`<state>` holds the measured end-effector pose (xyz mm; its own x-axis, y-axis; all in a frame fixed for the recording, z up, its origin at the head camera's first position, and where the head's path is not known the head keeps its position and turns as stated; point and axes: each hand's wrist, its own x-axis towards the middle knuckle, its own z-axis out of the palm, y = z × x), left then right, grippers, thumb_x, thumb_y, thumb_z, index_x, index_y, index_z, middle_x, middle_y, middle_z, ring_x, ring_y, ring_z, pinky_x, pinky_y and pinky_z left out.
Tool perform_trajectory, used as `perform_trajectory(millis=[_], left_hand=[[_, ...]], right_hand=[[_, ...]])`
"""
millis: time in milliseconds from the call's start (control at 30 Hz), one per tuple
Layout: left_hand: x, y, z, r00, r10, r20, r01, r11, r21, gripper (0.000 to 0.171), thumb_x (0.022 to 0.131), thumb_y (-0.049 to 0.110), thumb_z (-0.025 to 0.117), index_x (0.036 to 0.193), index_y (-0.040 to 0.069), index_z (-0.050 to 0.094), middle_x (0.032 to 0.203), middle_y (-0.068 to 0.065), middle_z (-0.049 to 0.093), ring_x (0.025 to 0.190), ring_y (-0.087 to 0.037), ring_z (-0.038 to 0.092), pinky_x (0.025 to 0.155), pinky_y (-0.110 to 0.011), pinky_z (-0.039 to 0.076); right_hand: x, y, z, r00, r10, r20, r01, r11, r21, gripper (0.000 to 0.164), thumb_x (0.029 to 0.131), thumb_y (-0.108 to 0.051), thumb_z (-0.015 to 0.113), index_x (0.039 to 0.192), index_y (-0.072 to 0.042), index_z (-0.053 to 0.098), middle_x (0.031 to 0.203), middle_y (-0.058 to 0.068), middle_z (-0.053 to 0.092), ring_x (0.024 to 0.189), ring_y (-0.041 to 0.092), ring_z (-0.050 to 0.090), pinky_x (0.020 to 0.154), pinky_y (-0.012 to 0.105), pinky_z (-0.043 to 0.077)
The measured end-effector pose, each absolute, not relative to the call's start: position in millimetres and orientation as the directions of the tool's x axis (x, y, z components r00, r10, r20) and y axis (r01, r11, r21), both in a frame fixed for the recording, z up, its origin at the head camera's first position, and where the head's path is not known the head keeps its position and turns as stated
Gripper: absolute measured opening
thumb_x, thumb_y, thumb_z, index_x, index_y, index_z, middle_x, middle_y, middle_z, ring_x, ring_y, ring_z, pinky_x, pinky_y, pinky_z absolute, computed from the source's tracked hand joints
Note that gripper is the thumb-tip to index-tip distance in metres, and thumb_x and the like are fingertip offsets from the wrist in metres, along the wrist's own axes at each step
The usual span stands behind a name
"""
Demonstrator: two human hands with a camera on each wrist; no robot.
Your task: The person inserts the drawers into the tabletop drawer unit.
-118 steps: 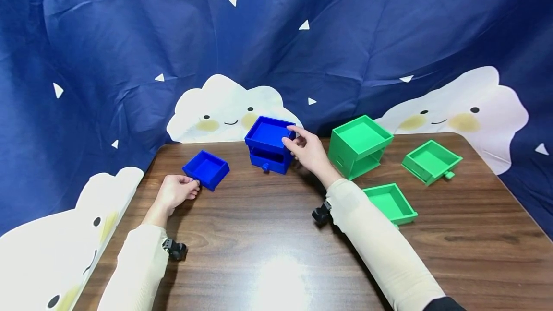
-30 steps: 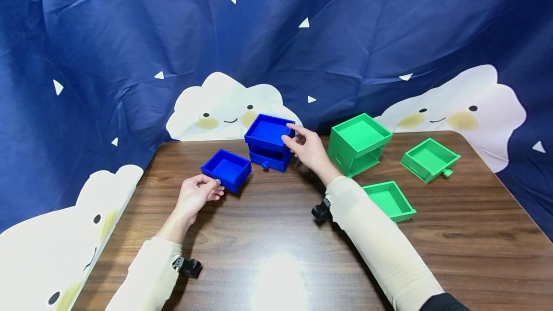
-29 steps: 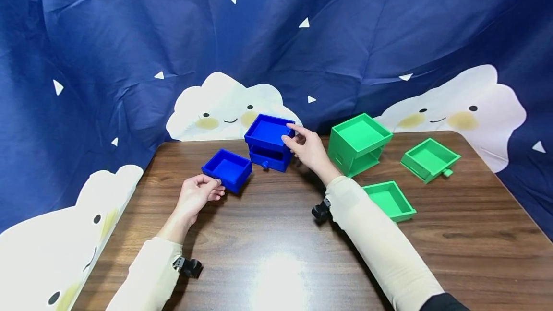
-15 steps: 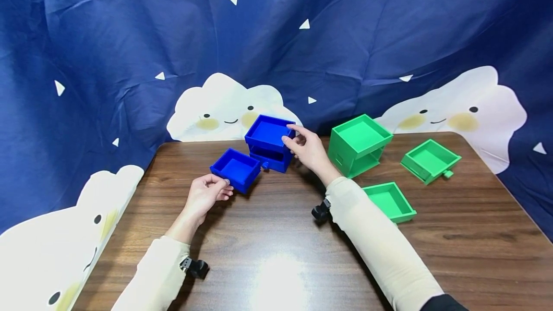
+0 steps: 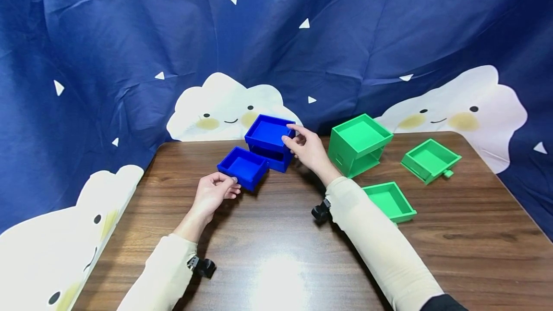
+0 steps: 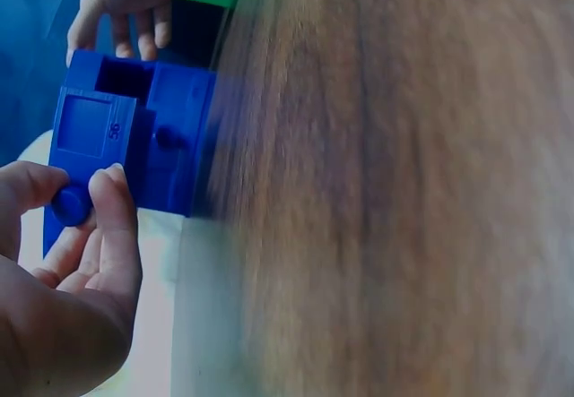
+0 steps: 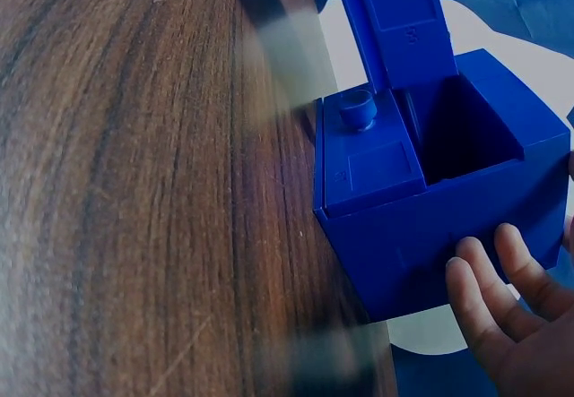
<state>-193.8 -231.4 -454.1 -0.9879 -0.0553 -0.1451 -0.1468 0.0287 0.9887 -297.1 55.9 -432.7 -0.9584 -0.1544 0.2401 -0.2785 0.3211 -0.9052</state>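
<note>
In the head view my left hand [image 5: 214,193] pinches the round knob [image 6: 71,204] of a small blue drawer [image 5: 244,166]. It holds the drawer off the table, its back end by the upper slot of a blue cabinet [image 5: 270,131]. That slot shows as a dark opening in the right wrist view. Below it a second blue drawer [image 7: 372,162] sits in the cabinet, its knob facing out. My right hand [image 5: 307,149] holds the cabinet's right side, thumb and index finger at the top rim, other fingers on the side wall.
A green cabinet [image 5: 361,140] with an open front stands right of the blue one. Two green drawers lie by it: one drawer [image 5: 432,158] at the far right, another drawer [image 5: 390,201] nearer, partly behind the right sleeve. A blue curtain [image 5: 268,37] hangs behind the wooden table [image 5: 242,248].
My left hand has carried the blue drawer from the left, off the table, rightward to the front of the blue cabinet. The right hand and the cabinet have stayed put.
</note>
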Motion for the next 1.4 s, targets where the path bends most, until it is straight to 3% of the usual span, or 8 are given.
perform_trajectory(millis=[267, 367, 500, 600, 700, 933, 1100, 1400], left_hand=[[-193, -222, -452, -0.990, -0.046, -0.136, -0.137, 0.012, 0.991, 0.008, 0.101, 0.002, 0.067, 0.097, -0.004, 0.069, 0.082, -0.010, 0.080, 0.069, -0.015, 0.076, 0.067, -0.026, 0.064], [-194, -219, -453, -0.990, -0.042, -0.136, -0.137, 0.003, 0.991, 0.008, 0.101, 0.003, 0.068, 0.095, -0.003, 0.068, 0.082, -0.009, 0.080, 0.070, -0.015, 0.077, 0.067, -0.027, 0.064], [-196, -214, -453, -0.991, -0.028, -0.132, -0.132, -0.008, 0.991, 0.008, 0.101, 0.003, 0.068, 0.095, -0.003, 0.069, 0.083, -0.012, 0.080, 0.071, -0.017, 0.078, 0.068, -0.029, 0.065], [-196, -211, -453, -0.992, -0.019, -0.125, -0.124, -0.014, 0.992, 0.008, 0.101, 0.003, 0.069, 0.097, -0.003, 0.069, 0.084, -0.013, 0.081, 0.072, -0.018, 0.078, 0.068, -0.029, 0.065], [-196, -208, -451, -0.992, -0.017, -0.122, -0.122, -0.023, 0.992, 0.008, 0.101, 0.003, 0.069, 0.096, -0.002, 0.069, 0.085, -0.015, 0.081, 0.071, -0.018, 0.078, 0.069, -0.030, 0.065], [-195, -201, -449, -0.993, -0.030, -0.118, -0.117, -0.044, 0.992, 0.009, 0.100, 0.004, 0.071, 0.093, -0.001, 0.069, 0.086, -0.017, 0.081, 0.072, -0.021, 0.079, 0.070, -0.033, 0.066], [-195, -197, -448, -0.994, -0.037, -0.104, -0.101, -0.056, 0.993, 0.008, 0.101, 0.003, 0.071, 0.094, -0.002, 0.069, 0.084, -0.014, 0.081, 0.072, -0.022, 0.078, 0.071, -0.034, 0.067], [-195, -190, -448, -0.995, -0.049, -0.087, -0.084, -0.065, 0.994, 0.009, 0.101, 0.003, 0.071, 0.094, -0.003, 0.069, 0.086, -0.019, 0.081, 0.072, -0.021, 0.078, 0.072, -0.035, 0.067]], right_hand=[[-297, 54, -433, -0.960, -0.155, 0.233, -0.272, 0.314, -0.910, 0.047, 0.104, -0.028, 0.074, 0.147, -0.012, 0.066, 0.089, 0.009, 0.069, 0.069, 0.020, 0.068, 0.066, 0.032, 0.060], [-297, 54, -433, -0.961, -0.157, 0.227, -0.266, 0.309, -0.913, 0.047, 0.104, -0.028, 0.073, 0.148, -0.012, 0.065, 0.090, 0.011, 0.069, 0.076, 0.037, 0.071, 0.073, 0.047, 0.064], [-296, 55, -433, -0.962, -0.157, 0.224, -0.263, 0.303, -0.916, 0.048, 0.104, -0.028, 0.074, 0.149, -0.012, 0.065, 0.089, 0.010, 0.069, 0.073, 0.030, 0.070, 0.079, 0.059, 0.063], [-295, 55, -433, -0.963, -0.154, 0.222, -0.260, 0.308, -0.915, 0.048, 0.104, -0.028, 0.074, 0.149, -0.012, 0.065, 0.089, 0.009, 0.069, 0.067, 0.012, 0.066, 0.077, 0.055, 0.064], [-295, 55, -433, -0.964, -0.154, 0.218, -0.257, 0.313, -0.914, 0.049, 0.104, -0.028, 0.074, 0.149, -0.012, 0.064, 0.089, 0.009, 0.070, 0.068, 0.012, 0.066, 0.075, 0.050, 0.064], [-293, 54, -430, -0.964, -0.152, 0.220, -0.257, 0.303, -0.917, 0.048, 0.105, -0.028, 0.073, 0.150, -0.012, 0.064, 0.091, 0.012, 0.070, 0.083, 0.046, 0.071, 0.074, 0.048, 0.064], [-293, 55, -429, -0.964, -0.155, 0.216, -0.255, 0.304, -0.918, 0.048, 0.105, -0.028, 0.073, 0.150, -0.013, 0.064, 0.092, 0.012, 0.070, 0.088, 0.051, 0.070, 0.074, 0.047, 0.064], [-294, 55, -430, -0.965, -0.160, 0.209, -0.249, 0.290, -0.924, 0.049, 0.105, -0.029, 0.073, 0.150, -0.013, 0.063, 0.093, 0.012, 0.070, 0.091, 0.054, 0.070, 0.082, 0.061, 0.062]])
